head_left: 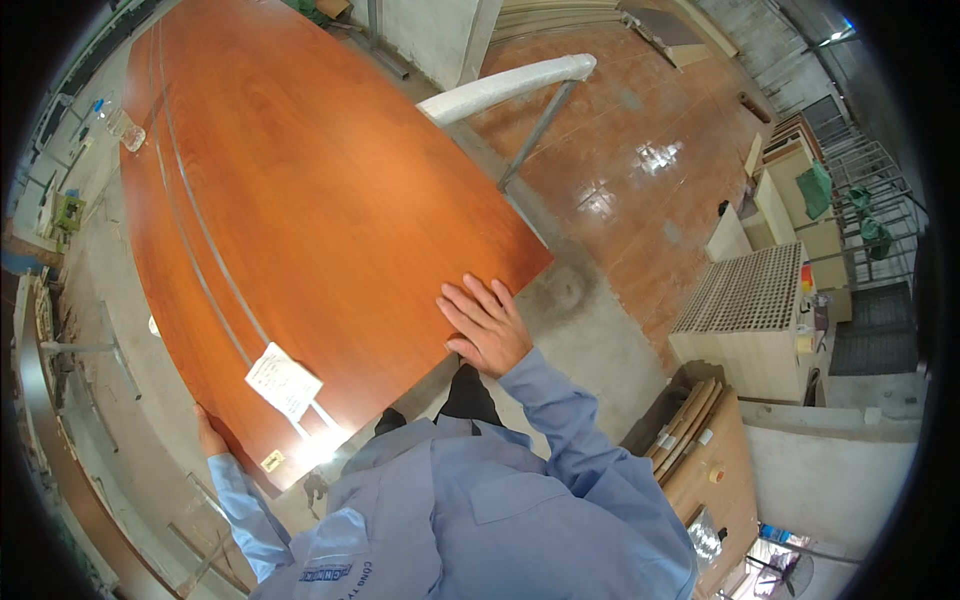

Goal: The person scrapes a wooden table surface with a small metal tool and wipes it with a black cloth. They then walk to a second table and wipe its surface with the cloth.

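A large reddish-brown wood panel [330,200] with two thin pale lines along its left part stretches away from me. On its near right corner my right hand [487,328] lies flat, fingers stretched out over the surface and the thumb by the near edge. My left hand [211,434] grips the panel's left edge close to the near corner; most of its fingers are hidden. A white paper with handwriting [284,381] rests across the lines near the front. Closer to the edge sits a small yellowish label [272,460].
A clear plastic bottle [127,130] is at the panel's far left edge. A padded white bar [510,88] on a metal stand juts out at the right. Farther right are a perforated-top box [740,290] and a wooden table [735,480] with leaning boards and tape.
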Motion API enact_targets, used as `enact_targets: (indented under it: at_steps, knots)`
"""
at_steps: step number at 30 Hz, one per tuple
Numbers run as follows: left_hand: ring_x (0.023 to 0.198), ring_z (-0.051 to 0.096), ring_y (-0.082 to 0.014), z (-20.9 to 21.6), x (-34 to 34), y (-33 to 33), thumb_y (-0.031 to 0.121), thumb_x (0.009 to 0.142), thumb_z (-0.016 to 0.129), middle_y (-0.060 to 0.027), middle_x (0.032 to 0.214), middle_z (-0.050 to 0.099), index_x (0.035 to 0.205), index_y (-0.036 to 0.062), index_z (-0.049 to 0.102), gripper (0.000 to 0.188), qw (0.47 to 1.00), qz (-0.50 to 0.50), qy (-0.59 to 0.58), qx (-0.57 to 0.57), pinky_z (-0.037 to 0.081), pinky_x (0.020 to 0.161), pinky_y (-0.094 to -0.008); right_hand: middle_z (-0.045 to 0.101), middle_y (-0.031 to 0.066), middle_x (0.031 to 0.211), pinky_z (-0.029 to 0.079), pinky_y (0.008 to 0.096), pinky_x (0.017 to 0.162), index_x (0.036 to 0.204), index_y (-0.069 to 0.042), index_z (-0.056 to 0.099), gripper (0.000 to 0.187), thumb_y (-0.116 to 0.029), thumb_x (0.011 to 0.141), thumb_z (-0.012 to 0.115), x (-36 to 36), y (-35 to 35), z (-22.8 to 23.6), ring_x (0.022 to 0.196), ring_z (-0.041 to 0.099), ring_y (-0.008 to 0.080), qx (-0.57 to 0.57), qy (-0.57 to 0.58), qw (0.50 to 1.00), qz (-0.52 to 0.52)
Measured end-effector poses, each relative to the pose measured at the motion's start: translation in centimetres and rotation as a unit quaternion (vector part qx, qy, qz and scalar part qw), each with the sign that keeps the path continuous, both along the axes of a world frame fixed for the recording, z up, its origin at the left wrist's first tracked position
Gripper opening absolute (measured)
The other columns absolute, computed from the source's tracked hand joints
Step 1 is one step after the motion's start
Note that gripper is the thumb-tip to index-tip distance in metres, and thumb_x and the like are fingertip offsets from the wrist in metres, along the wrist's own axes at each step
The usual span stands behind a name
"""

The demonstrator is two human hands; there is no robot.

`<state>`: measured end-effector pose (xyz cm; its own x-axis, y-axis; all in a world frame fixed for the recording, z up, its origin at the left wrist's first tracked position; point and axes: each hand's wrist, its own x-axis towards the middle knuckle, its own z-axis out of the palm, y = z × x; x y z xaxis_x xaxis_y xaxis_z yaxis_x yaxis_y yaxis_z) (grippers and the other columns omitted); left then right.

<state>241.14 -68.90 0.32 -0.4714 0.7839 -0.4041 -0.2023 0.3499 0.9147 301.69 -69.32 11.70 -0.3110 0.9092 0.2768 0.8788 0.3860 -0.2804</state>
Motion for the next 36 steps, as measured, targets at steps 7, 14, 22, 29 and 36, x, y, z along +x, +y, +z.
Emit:
enact_targets:
  at_steps: [7,14,22,29,36]
  knots:
    - [0.142,0.040,-0.0360,8.2,10.7,-0.4,0.036,0.105,0.048,-0.0214,0.152,0.045,0.146,-0.0016,0.046,0.056,0.790,-0.125,0.597,0.057,0.031,0.117,-0.0410,0.063,0.0203,0.134,0.048,0.0442,0.101,0.135,-0.004,0.061,0.044,-0.033,0.102,0.054,21.4,10.1,-3.5,0.122,0.061,0.0380,-0.054,0.200,0.903,-0.375]
    - [0.155,0.014,-0.0395,10.7,34.8,0.2,0.031,0.094,0.062,-0.0241,0.166,0.020,0.159,0.0005,0.022,0.082,0.688,-0.321,0.650,0.038,0.010,0.124,-0.0535,0.075,0.0071,0.099,0.054,0.0264,0.071,0.115,0.000,0.072,0.030,-0.023,0.103,0.056,27.1,5.4,-14.2,0.085,0.067,0.0106,-0.042,0.510,0.793,-0.330]
    - [0.156,0.013,-0.0360,14.9,52.5,7.3,0.044,0.097,0.057,-0.0196,0.166,0.021,0.158,0.0009,0.027,0.081,0.622,-0.470,0.618,0.102,0.010,0.125,-0.0526,0.076,0.0084,0.094,0.053,0.0273,0.074,0.109,0.002,0.073,0.033,-0.027,0.100,0.061,22.7,4.1,-18.0,0.084,0.069,0.0138,-0.204,0.521,0.767,-0.313]
    - [0.155,0.017,-0.0349,13.5,57.6,19.9,0.042,0.100,0.052,-0.0178,0.165,0.025,0.155,0.0041,0.034,0.070,0.568,-0.508,0.610,0.216,0.012,0.125,-0.0538,0.076,0.0129,0.100,0.055,0.0289,0.081,0.113,0.003,0.071,0.034,-0.027,0.101,0.060,22.2,8.7,-16.7,0.092,0.072,0.0179,-0.258,0.501,0.794,-0.227]
    - [0.153,0.024,-0.0313,10.6,51.3,36.0,0.036,0.103,0.048,-0.0089,0.163,0.033,0.139,0.0167,0.055,0.042,0.507,-0.432,0.708,0.232,0.020,0.124,-0.0537,0.076,0.0114,0.097,0.055,0.0292,0.073,0.112,0.003,0.071,0.034,-0.028,0.102,0.060,22.9,6.0,-20.0,0.086,0.072,0.0166,-0.314,0.510,0.773,-0.209]
